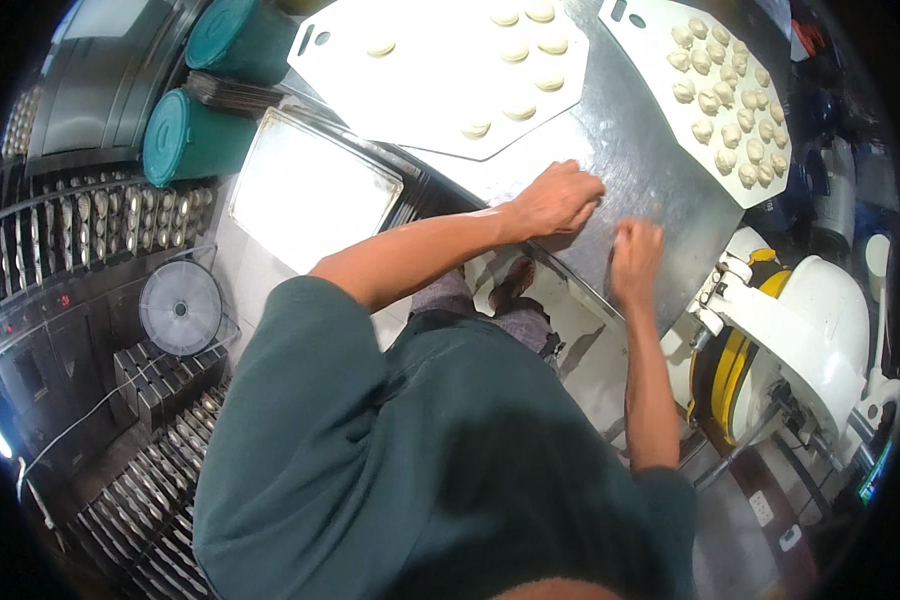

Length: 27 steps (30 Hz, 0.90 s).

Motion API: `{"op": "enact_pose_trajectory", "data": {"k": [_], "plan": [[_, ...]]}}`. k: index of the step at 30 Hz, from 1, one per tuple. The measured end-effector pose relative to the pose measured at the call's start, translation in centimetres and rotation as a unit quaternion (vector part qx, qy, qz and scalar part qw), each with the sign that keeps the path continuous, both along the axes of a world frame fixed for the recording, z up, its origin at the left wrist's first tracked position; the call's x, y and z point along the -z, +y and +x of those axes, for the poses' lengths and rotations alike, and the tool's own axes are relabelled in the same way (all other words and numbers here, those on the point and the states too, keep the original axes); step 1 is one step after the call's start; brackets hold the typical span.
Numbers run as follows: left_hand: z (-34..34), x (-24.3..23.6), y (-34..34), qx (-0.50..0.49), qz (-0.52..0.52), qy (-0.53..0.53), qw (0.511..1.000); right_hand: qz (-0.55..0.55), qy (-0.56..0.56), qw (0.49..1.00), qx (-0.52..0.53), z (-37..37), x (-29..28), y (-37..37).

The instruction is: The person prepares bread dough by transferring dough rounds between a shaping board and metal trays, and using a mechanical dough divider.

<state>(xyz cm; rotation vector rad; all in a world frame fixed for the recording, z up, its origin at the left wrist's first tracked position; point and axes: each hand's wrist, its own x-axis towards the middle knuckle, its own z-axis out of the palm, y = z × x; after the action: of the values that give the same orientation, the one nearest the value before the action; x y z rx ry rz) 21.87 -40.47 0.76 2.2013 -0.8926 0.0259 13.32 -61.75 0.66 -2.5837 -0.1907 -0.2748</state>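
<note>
My left hand (560, 200) is over the near edge of the metal table (625, 150), its fingers curled in. To its right, my right hand (638, 255) is also closed and slightly blurred. What either hand holds, if anything, is hidden. Beyond the left hand, a white board (410, 95) carries several flat, round dough pieces (518, 108), spaced apart. A second white board (653, 38), at the far right of the table, is covered with lumpy dough balls (708, 102) set close together. Neither hand touches a board.
At the right stands a white mixing machine (820, 310) with a yellow-rimmed part. A pale rectangular tray (315, 185) sits left of the table, near green lidded bins (168, 138). Racks of trays (145, 500) and a round grey fan-like disc (180, 308) are farther left.
</note>
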Motion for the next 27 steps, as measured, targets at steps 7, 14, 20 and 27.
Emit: {"op": "enact_pose_trajectory", "data": {"k": [7,14,20,27], "plan": [[3.0,-0.1,0.7,0.000,0.010,-0.053,0.999,-0.112,-0.017,0.993,0.043,0.4,-0.2,-2.6],[1.3,0.7,-2.7,0.001,-0.010,-0.046,0.999,-0.063,-0.006,0.997,0.032,3.7,-0.9,0.4],[-0.4,0.7,3.1,-0.047,-0.014,0.049,0.998,-0.102,-0.001,0.993,-0.067,-3.9,1.1,-4.5],[2.9,-0.2,-2.3,-0.023,0.017,-0.008,1.000,-0.072,-0.021,0.997,0.013,5.7,-0.7,-0.3]]}}
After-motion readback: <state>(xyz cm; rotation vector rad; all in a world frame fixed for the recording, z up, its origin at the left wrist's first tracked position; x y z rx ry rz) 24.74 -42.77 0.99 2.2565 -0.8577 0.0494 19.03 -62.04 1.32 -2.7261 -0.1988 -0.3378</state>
